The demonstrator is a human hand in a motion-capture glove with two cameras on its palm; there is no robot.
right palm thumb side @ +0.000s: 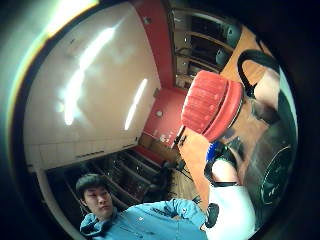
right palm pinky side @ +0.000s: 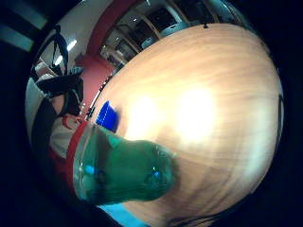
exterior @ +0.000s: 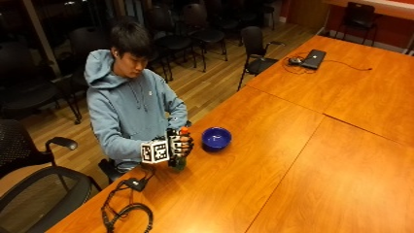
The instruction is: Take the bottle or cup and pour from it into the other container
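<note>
A green bottle (exterior: 179, 162) with a red cap (exterior: 184, 130) stands upright near the table's front edge, right in front of the person. My gloved right hand (exterior: 182, 144) is curled round its upper part. A blue bowl (exterior: 216, 138) sits on the wooden table (exterior: 271, 160) just beside the bottle, a short gap away. In the little finger side palm view the green bottle (right palm pinky side: 123, 172) fills the space close to the palm, with the blue bowl (right palm pinky side: 108, 116) behind it on the table. The ribbed red cap (right palm thumb side: 210, 105) looms large in the thumb side palm view.
A black cable coil (exterior: 126, 211) lies on the table near the bottle. A laptop (exterior: 314, 58) sits far back on the table. A black office chair (exterior: 39, 184) stands beside the person, and more chairs (exterior: 255, 48) line the floor behind.
</note>
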